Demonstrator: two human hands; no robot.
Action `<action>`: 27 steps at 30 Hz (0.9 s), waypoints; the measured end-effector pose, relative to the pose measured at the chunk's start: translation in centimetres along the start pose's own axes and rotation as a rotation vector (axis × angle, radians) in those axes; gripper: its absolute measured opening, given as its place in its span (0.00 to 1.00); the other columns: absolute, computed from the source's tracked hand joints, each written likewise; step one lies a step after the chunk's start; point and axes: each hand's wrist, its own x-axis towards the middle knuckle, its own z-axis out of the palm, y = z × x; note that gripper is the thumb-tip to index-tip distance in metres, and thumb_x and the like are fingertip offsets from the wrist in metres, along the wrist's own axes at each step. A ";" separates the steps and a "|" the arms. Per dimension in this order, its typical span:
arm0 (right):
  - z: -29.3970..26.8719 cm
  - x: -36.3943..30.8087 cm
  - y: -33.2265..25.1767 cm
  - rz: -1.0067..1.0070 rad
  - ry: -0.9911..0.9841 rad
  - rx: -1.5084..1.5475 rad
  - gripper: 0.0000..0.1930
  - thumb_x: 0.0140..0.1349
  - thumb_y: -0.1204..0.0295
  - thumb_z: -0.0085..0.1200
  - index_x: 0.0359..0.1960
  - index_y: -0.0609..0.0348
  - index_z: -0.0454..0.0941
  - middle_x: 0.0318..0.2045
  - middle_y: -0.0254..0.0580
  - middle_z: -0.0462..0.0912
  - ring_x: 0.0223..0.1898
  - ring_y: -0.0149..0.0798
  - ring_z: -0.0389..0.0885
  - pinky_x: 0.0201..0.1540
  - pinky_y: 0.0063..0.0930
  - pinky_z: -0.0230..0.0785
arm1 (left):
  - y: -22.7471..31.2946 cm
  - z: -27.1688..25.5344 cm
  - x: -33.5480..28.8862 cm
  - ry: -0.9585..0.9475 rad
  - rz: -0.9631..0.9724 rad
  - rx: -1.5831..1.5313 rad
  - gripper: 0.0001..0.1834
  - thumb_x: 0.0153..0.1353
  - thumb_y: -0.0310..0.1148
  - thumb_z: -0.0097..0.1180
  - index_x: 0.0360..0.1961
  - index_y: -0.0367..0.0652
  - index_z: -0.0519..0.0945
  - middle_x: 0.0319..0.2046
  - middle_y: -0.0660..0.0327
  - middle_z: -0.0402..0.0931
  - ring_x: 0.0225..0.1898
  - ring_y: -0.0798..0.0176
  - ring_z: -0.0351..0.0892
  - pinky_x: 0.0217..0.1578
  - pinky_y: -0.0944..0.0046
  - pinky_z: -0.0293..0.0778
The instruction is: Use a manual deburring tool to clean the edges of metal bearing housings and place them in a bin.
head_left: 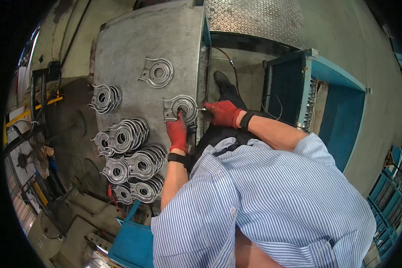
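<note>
On the metal table lies a stamped steel bracket [168, 107] with a round ringed end and a central hole, close to the table's right edge. My left hand [177, 133], in a red glove with dark fingertips, is closed on this bracket, its fingers at the hole. My right hand [225, 113], gloved the same way, grips a thin tool with a slim metal shaft [200, 109]. The shaft points left and meets the bracket's round rim. Its handle is hidden inside my fist. Another such bracket [157, 73] lies flat farther up the table.
Several stacks of like brackets [143, 164] crowd the table's [134, 40] near left side, and a smaller stack [106, 98] stands at its left edge. To my right is a blue metal bin [337, 71] holding metal parts. A tread-plate surface [254, 18] lies beyond.
</note>
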 end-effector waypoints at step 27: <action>-5.7 0.4 5.9 0.086 0.276 0.095 0.25 0.50 0.69 0.56 0.49 0.68 0.67 0.34 0.62 0.77 0.39 0.60 0.75 0.39 0.43 0.67 | 0.7 -18.3 -11.4 0.350 -0.357 -0.273 0.32 0.47 0.44 0.62 0.46 0.27 0.70 0.41 0.45 0.75 0.43 0.52 0.75 0.44 0.60 0.68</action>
